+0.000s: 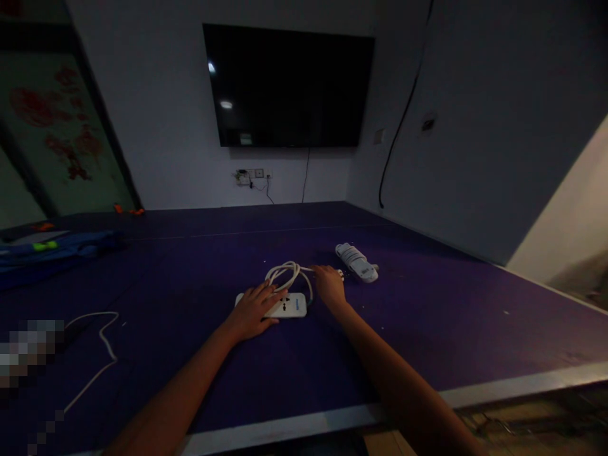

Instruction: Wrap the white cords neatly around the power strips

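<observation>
A white power strip (297,305) lies flat on the purple tabletop, its sockets facing up. Across its left part rests my left hand (254,310), thumb along the near edge and fingers over the top, gripping it. Just behind the strip its white cord (284,271) is gathered in loose loops, close to my left fingertips. My right hand (329,285) is closed around the cord near its end, and the plug (341,275) pokes out beyond the fingers on the right. Another white power strip (363,268), with its cord wound around it, lies behind and right of my right hand.
The purple table (199,373) has a pale front edge. Blue fabric (90,244) lies at the far left, and a thin white cable (105,339) trails nearer. A television (294,88) hangs on the wall above wall sockets (259,173). A black cable (403,117) dangles on the right.
</observation>
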A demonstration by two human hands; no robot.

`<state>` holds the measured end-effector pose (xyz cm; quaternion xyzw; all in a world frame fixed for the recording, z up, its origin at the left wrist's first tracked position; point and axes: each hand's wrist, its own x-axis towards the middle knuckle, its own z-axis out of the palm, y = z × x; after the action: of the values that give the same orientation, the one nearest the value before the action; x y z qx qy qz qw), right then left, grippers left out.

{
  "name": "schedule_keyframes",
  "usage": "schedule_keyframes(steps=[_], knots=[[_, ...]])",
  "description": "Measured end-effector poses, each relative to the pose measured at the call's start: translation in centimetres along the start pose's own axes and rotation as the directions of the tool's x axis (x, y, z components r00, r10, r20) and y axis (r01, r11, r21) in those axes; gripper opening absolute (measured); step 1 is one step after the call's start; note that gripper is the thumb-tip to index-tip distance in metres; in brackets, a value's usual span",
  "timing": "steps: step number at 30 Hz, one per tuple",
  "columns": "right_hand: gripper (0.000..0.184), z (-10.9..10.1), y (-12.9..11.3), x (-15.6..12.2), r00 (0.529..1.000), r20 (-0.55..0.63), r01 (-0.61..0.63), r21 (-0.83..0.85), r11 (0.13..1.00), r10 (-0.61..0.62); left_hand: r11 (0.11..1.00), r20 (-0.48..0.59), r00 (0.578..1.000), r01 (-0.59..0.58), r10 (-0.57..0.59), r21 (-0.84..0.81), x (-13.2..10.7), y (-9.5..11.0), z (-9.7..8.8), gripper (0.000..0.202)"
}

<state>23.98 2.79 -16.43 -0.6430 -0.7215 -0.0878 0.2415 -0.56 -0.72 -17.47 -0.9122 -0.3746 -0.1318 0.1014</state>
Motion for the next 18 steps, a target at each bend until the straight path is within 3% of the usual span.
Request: schedule_keyframes(steps=[5,10,14,18], knots=[[0.038,0.41,0.32,0.05,0.997,0.081,0.005,-0.031,1.000,-0.003,0.997,0.028,0.999,-0.031,0.033,-0.068,-0.22,-0.50,-0.22,0.068],[0.037,0.70,0.25,-0.08,0.993,0.114,0.008,-0.041,0.999,-0.003,0.986,-0.009,1.000,-0.009,0.008,-0.168,-0.31,-0.49,-0.50,0.072],[0.037,0.78,0.14,-0.16,0.992,0.122,0.015,-0.042,0.999,-0.009,0.976,-0.118,0.989,0.067,-0.093,-0.208,-0.30,-0.46,-0.85,0.074],[0.036,0.68,0.00,-0.27,0.992,0.125,0.020,-0.041,0.999,-0.015,0.958,-0.214,0.943,0.216,-0.255,-0.191,-0.35,-0.74,-0.79,0.070]])
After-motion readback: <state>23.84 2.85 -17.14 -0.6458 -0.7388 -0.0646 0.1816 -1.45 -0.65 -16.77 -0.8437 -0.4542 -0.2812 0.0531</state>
